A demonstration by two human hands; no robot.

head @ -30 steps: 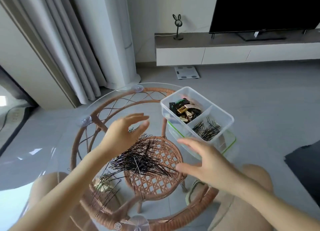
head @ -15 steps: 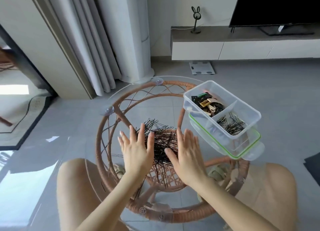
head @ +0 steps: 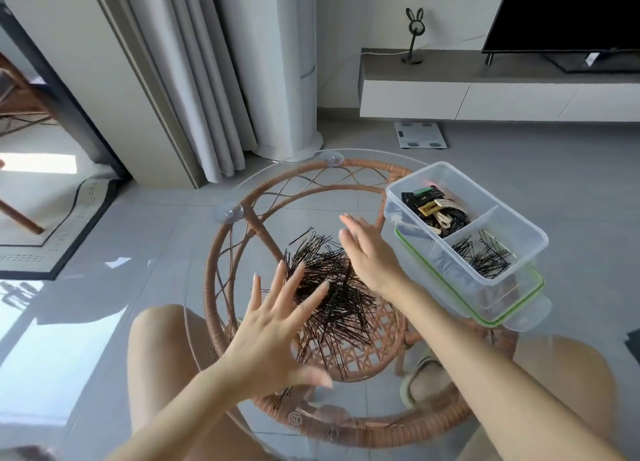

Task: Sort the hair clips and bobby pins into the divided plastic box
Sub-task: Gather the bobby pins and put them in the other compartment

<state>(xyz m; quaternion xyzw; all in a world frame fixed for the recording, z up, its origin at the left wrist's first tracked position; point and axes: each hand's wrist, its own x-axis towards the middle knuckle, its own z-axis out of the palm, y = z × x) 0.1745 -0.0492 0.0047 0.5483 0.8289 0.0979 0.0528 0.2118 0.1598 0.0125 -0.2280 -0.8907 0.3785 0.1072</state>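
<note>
While neither hand grips anything, both are spread flat with straight fingers at the heap of pins [head: 332, 298]. The left hand [head: 277, 329] is palm down, fingers fanned, over the heap's near left side, its fingertips above the dark wires. I cannot tell whether it touches them. The right hand [head: 370, 253] stands more on edge at the heap's far right side, fingers together and pointing away from the person, between the heap and the box [head: 446, 266].

The heap lies loose and tangled on the glass top of the round desk [head: 211, 287], whose rattan ring and woven lower shelf show through the glass. The clear box sits at the desk's right edge, resting on its green-rimmed lid [head: 512, 308]. A divider splits it in two: the far compartment holds clips [head: 433, 211], black, tan, cream and green, and the near one holds a smaller scatter of pins.

Bare knees show below the desk on either side, with a slippered foot [head: 415, 381] under the glass. Beyond lie grey floor tiles, a white scale [head: 420, 135], curtains [head: 194, 80], a low cabinet [head: 485, 97] with a rabbit-eared stand [head: 414, 35], and a TV [head: 568, 10].
</note>
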